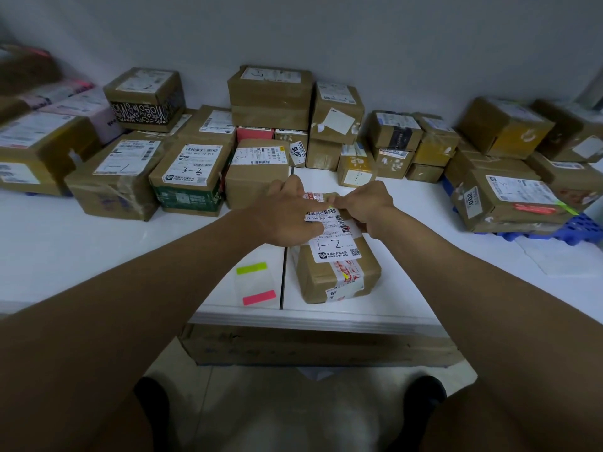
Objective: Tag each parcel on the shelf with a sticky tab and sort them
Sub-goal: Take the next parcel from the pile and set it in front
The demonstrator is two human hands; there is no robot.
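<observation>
Head view: a person's two bare arms reach forward over a white worktop (81,243) toward a brown cardboard parcel (339,272).
Parcel: it lies near the front edge of the worktop, just right of a dark seam in the surface; its white shipping label (336,239) carries a barcode and the handwritten mark "1-2".
Left hand (287,213): it lies flat on the far left part of the parcel's top, index finger stretched across the label, gripping nothing that shows.
Right hand (365,203): fingers are curled narrow at the far edge of the parcel, pinched close to the left index fingertip; a sliver of yellow-green shows there, but I cannot tell whether it is held.
Sticky tabs (256,283): a clear sheet with one yellow-green strip and one pink strip lies on the worktop just left of the seam, beside the parcel and apart from both hands.
Other parcels (192,177): many brown boxes stand stacked along the grey wall (359,34), several with handwritten marks such as "3-3".
Blue crate (580,230): under the boxes at the right.
</observation>
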